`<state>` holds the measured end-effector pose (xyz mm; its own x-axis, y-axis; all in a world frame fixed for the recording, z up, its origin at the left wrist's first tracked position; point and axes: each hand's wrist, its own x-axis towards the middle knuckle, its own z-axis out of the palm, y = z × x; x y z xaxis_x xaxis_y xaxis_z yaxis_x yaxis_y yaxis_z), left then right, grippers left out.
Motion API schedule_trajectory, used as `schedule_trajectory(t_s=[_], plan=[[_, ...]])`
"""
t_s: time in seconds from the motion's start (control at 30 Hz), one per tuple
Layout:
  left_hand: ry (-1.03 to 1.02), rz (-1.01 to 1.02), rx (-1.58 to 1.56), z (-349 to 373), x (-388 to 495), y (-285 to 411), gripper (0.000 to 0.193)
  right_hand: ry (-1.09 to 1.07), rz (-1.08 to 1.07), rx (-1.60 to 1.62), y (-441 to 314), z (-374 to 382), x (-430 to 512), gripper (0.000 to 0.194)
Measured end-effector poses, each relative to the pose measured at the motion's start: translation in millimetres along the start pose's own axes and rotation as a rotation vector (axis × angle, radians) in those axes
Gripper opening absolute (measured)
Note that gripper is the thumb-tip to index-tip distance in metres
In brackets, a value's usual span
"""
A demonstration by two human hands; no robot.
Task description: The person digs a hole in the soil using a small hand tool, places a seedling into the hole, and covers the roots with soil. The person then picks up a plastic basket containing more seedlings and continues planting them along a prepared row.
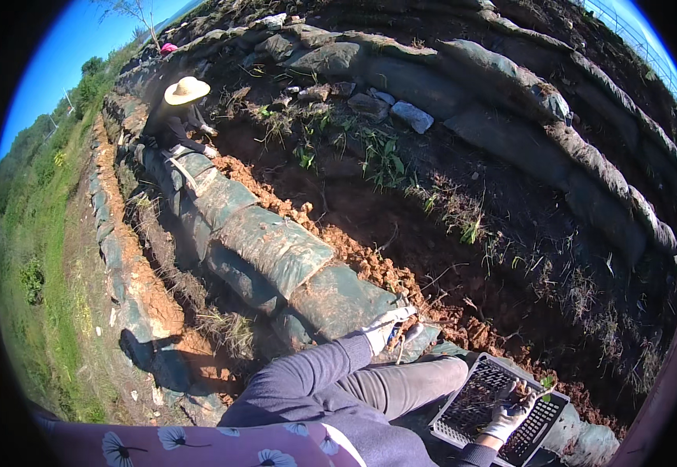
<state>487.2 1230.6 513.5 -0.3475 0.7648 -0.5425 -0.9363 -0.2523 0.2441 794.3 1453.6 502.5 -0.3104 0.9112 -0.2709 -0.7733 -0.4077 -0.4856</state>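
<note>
My right hand [510, 411], in a white glove, is over a black plastic crate [478, 365] beside my bent knee. Its fingers close on a small rooted plant with green leaves [547, 383]. Dark, twiggy plant matter lies on the slatted bottom of the crate. My left hand [386, 331], also gloved, reaches out low over a green sandbag [344, 298]. A bit of blue and a thin stick [400, 348] show under its fingers; whether it grips them is hidden. Close to those fingers is a pale, rounded object [414, 333], too unclear to name.
Crumbly orange soil [344, 245] runs along the bag wall. Beyond lies a shaded earth trench with weeds [385, 157], loose stones [413, 115] and higher sandbag tiers [490, 134]. A person in a straw hat [186, 91] crouches farther along. A grassy slope [52, 280] drops away left.
</note>
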Motion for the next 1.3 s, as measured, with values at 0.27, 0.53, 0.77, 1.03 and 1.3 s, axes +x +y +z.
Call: schedule_trajectory(t_s=[0.27, 0.53, 0.77, 1.03, 1.3], plan=[[0.547, 1.089, -0.035, -29, -109, 350, 0.084, 0.0, 0.006, -0.125, -16, -20, -7, 0.021], [0.281, 1.099, 0.21, -61, -98, 284, 0.042, -0.068, 0.114, -0.081, 12, 8, -30, 0.026], [0.372, 0.405, 0.201, -170, -14, 92, 0.019, 0.005, 0.144, -0.148, 5, 6, -36, 0.027], [-0.159, 0.015, -0.071, -295, 0, 64, 0.017, 0.043, 0.133, -0.17, -7, -18, -46, 0.026], [0.443, 0.189, 0.335, -267, 4, 56, 0.024, 0.083, 0.161, -0.126, 4, -36, -65, 0.024]])
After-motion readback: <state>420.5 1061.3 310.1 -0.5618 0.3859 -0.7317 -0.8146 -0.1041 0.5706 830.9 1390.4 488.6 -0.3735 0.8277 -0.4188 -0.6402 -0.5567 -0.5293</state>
